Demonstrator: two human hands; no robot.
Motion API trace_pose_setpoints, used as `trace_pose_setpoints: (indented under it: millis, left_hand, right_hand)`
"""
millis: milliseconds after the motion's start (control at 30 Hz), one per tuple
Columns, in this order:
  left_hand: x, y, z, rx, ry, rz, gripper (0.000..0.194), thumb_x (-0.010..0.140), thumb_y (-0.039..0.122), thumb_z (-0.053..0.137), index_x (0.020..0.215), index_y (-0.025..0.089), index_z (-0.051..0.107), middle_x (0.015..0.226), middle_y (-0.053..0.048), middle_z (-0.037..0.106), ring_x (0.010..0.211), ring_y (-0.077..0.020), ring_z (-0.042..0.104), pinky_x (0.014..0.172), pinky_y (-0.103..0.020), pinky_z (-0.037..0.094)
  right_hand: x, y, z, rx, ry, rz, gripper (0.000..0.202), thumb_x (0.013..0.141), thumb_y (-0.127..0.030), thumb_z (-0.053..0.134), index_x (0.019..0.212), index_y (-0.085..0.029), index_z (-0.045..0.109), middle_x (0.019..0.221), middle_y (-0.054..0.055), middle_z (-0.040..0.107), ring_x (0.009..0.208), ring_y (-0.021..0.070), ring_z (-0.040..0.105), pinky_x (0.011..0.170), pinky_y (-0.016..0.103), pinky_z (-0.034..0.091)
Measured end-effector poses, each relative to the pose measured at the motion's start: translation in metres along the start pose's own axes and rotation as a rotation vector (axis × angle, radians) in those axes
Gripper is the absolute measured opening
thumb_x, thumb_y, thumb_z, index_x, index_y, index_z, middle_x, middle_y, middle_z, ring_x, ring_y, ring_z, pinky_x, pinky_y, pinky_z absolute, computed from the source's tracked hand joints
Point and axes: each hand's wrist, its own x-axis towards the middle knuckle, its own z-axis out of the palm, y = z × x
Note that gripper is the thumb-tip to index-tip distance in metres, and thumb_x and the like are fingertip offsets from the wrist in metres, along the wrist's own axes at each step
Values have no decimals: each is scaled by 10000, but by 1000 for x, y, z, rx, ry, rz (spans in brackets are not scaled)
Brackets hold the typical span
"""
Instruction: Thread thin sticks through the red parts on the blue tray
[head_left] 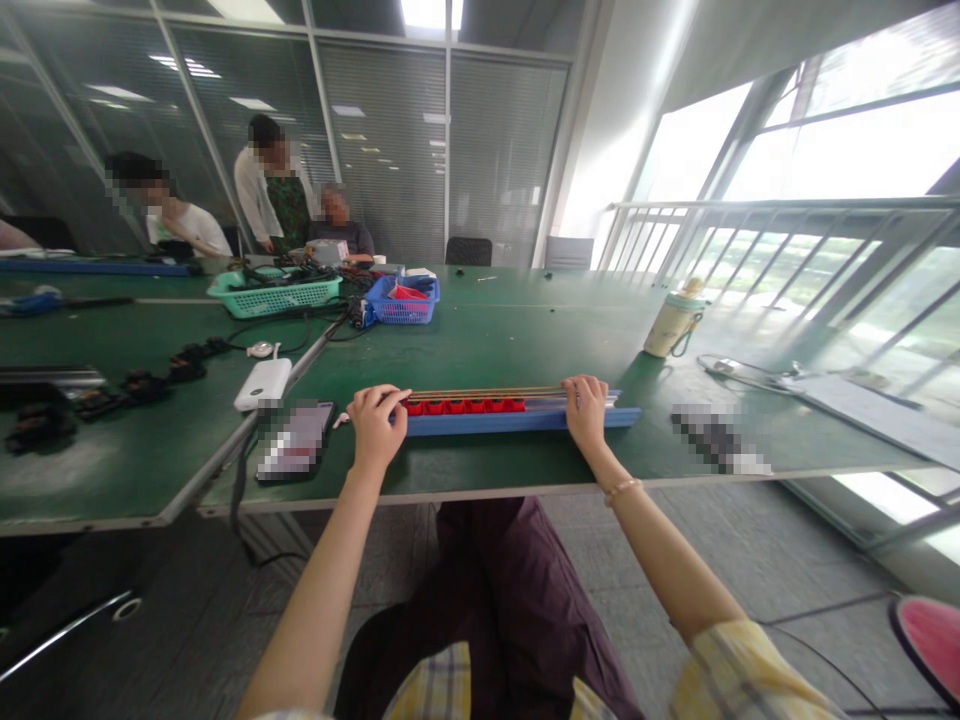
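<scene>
A long blue channel-shaped rail (487,423) lies crosswise on the green table in front of me. Red block-like pieces (466,406) sit in a row along its left and middle part. Thin yellowish strands or rods (487,391) run lengthwise above them; their exact kind is too small to tell. My left hand (377,420) is closed around the rail's left end, with the fingers over its top. Near the right end, my right hand (587,405) grips the rail and strands, its fingertips curled over the far side. A short piece of rail sticks out beyond the right hand.
A phone (296,442) and a white power bank (263,384) lie to the left. Green (277,298) and blue (405,311) baskets stand farther back. On the right are a bottle (670,325) and a blurred dark device (716,438). Several people are across the table.
</scene>
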Motion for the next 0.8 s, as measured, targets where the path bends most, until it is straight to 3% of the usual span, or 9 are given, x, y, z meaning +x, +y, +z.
trace_pose_setpoints:
  millis: [567,800]
  left_hand:
    - [0,3,-1,0,-26,-21,299,883,185,504,1023,276,752,1067,-73,685,1076,-276,529,909,-449,382]
    - [1,3,-1,6,-26,-21,272,916,286,502,1043,256,741,1075,-83,689,1081,-281,527,918,-447,379]
  right_hand:
    - [-1,-3,-9,-269,-33,112,410,1033,-358,293,905,-178,638,925,120,672,888,242,542,821,348,335]
    - [-2,-5,-16,-376,-29,168,447,1040,-359,267,870,-171,634,903,128,672,870,244,539,804,353,316]
